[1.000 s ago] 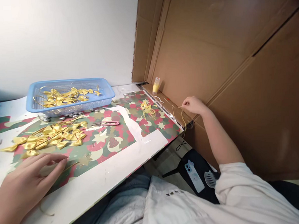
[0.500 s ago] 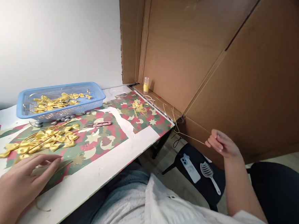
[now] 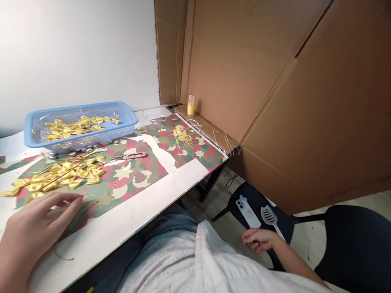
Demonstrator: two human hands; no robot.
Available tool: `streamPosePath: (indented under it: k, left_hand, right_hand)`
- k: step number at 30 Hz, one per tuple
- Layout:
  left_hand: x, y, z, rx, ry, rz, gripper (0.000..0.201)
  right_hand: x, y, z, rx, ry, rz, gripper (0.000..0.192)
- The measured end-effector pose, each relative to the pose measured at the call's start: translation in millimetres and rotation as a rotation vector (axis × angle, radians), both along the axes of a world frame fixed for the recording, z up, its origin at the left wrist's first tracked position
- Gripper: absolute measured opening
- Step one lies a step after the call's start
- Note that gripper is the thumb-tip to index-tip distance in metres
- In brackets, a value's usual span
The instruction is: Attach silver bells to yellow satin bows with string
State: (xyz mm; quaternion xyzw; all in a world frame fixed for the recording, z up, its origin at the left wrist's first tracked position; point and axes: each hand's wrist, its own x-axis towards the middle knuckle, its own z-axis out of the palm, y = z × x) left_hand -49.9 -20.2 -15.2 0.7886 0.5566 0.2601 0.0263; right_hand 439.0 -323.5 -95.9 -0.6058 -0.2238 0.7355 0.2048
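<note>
- Since the earlier frame, the right hand (image 3: 260,240) has dropped from beside the cardboard wall (image 3: 278,91) down to the lap, just beside the white shirt (image 3: 204,271); the thin yellow thread it pinched then can no longer be made out at its fingers.
- Its fingers are loosely curled; whether they grip anything cannot be told.
- Just beyond those fingertips, on a dark stool (image 3: 253,200), lie a phone (image 3: 247,210) and a white comb (image 3: 270,217).
- The left hand (image 3: 33,224) stays flat on the table (image 3: 127,222), fingers spread and slack, gripping nothing.
- Just past its fingertips lies a heap of yellow ribbon bows (image 3: 57,176): glossy satin, small, with thin golden threads running through the pile.
- Farther out from those fingers, a blue basket (image 3: 80,127) holds more of the same bows, with small silvery bells (image 3: 75,150) lined along its near side.
- Red-handled snips (image 3: 131,156) lie to the right of the heap on the star-printed paper (image 3: 140,168).
- A small yellow bottle (image 3: 190,105) stands on the cardboard ledge.
- No writing is readable anywhere.
</note>
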Motion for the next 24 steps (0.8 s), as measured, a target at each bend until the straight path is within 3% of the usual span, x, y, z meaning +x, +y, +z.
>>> streamPosePath:
  k: [2,5,7,9,11,15,20,24]
  left_hand:
    - [4.5,-4.3,6.3,-0.051,0.016,-0.014,0.028]
    - [8.2,-7.0,10.8,-0.087,-0.016,-0.027,0.026]
    - [9.4,-6.7,11.2,-0.104,-0.073,-0.031,0.024]
    - [11.5,-6.3,12.6,-0.125,-0.139,-0.037,0.022]
    - [16.2,-7.9,18.3,-0.132,-0.206,-0.063,0.021]
    - [36.5,-20.6,45.7,-0.105,-0.338,-0.275,0.015]
    - [74.0,-33.4,79.6,-0.140,-0.591,-0.408,0.022]
    - [89.9,-24.3,85.4,-0.249,-0.886,-0.454,0.032]
  right_hand:
    - [12.5,-1.1,7.7,0.020,-0.029,-0.027,0.046]
    - [42.0,16.0,35.0,0.122,-0.105,-0.109,0.041]
    - [53.3,43.6,59.1,0.218,-0.150,-0.175,0.044]
    - [47.1,82.5,83.8,0.456,-0.237,-0.363,0.042]
    - [21.4,127.1,106.4,0.657,-0.227,-0.483,0.041]
    - [-66.3,206.0,141.3,0.800,0.012,-0.404,0.037]
    - [-170.8,261.3,163.9,0.796,0.307,-0.125,0.034]
    - [-225.0,285.4,168.9,0.688,0.474,0.068,0.031]
